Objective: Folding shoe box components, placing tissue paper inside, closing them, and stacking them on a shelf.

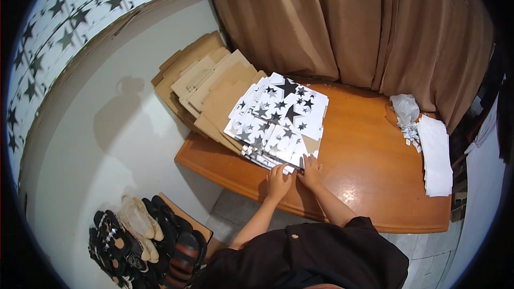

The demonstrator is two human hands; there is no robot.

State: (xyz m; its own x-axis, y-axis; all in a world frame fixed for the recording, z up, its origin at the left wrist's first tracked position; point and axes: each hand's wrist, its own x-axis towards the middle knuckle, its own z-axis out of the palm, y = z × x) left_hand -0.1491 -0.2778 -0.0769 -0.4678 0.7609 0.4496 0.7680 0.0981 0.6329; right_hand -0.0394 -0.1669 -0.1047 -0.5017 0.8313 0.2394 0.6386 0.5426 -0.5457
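- Hands low in the middle of the frame, both down on the near edge of a stack of star-printed sheets [278,118], white with black stars, lying on a wooden table [369,182].
- Left hand [278,181] sits palm down at the lower edge of the stack, fingers held close together and curled onto the sheet edges; whether it pinches any single sheet I cannot tell.
- Right hand [310,170] is just beside it, touching or nearly touching, fingers slightly fanned and pressing flat on the corner of the sheets.
- Stack occupies the centre of the frame, fanned out and overlapping a pile of plain brown cardboard pieces [206,83] that runs toward the upper left of the table.
- Right side of the frame: a pile of white paper [436,155] with a crumpled white bag [405,108] just above it, well apart from the hands.
- Brown curtain [364,21] fills the top.
- Lower left, on the floor: a cluster of shoes and sandals [144,241].
- Upper left: a star-patterned board [80,10] leaning along the wall.
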